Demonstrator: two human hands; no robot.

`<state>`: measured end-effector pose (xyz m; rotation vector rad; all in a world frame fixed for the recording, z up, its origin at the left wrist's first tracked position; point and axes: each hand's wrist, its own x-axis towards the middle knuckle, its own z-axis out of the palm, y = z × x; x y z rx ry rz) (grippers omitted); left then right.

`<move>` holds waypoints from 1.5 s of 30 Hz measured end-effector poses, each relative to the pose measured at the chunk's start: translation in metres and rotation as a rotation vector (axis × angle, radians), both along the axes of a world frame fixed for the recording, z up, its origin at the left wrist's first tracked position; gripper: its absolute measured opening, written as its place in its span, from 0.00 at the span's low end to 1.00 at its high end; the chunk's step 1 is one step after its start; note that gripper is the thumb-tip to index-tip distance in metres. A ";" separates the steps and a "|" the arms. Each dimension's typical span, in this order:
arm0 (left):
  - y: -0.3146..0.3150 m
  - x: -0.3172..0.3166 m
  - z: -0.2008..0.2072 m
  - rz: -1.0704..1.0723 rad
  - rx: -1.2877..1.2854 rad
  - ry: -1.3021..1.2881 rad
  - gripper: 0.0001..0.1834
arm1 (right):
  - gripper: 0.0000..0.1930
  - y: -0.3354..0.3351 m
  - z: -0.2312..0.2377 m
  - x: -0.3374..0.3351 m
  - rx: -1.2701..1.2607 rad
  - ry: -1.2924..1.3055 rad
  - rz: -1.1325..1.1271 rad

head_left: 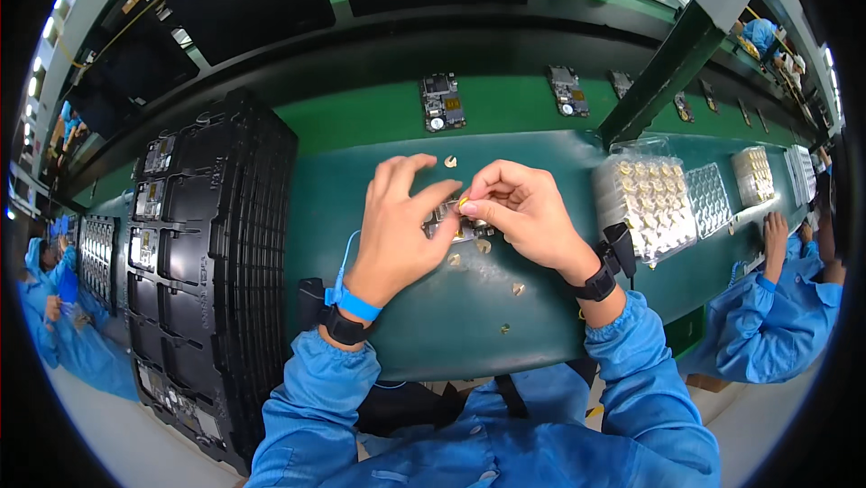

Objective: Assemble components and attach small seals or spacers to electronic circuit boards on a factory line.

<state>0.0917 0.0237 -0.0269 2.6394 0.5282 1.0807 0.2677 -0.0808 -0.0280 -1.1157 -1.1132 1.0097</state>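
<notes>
Between my hands, on the green mat, lies a small circuit board [465, 233], largely covered by my fingers. My right hand [521, 210] pinches a small round yellowish part [465, 203] just above it. My left hand [397, 217] is open, its fingers spread, with thumb and index at the board's left side; whether they touch it I cannot tell. Loose small metallic parts are scattered around: one [451, 161] beyond the board, another [484, 245] at its near edge, and a further one [518, 289] closer to me.
Tall stacked black trays [225, 244] holding boards stand at left. Clear plastic trays [645, 199] of round metallic parts are at right. Several boards, including one [442, 102], lie on the green strip behind. A green post [663, 73] rises at back right; a co-worker's sleeve [767, 308] is beyond.
</notes>
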 end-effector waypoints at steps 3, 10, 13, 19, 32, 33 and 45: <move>0.014 -0.013 -0.003 -0.256 -0.765 -0.053 0.10 | 0.04 -0.001 -0.003 -0.006 0.038 0.054 -0.004; 0.008 -0.011 0.005 -0.526 -1.546 -0.116 0.15 | 0.06 -0.006 0.004 -0.006 0.299 -0.373 -0.094; 0.008 -0.013 0.002 -0.486 -1.574 -0.239 0.12 | 0.07 -0.006 0.003 -0.007 0.329 -0.432 -0.181; 0.005 -0.008 -0.005 -0.362 -1.232 -0.337 0.08 | 0.04 -0.007 -0.005 -0.016 0.212 -0.240 -0.199; -0.005 -0.003 -0.002 -0.257 -1.009 -0.310 0.07 | 0.01 -0.006 -0.015 -0.020 0.140 -0.097 -0.193; -0.005 -0.003 -0.002 -0.258 -1.009 -0.309 0.07 | 0.01 -0.005 -0.016 -0.020 0.142 -0.101 -0.190; -0.006 -0.004 -0.004 -0.240 -0.981 -0.345 0.07 | 0.02 -0.004 -0.017 -0.021 0.159 -0.100 -0.205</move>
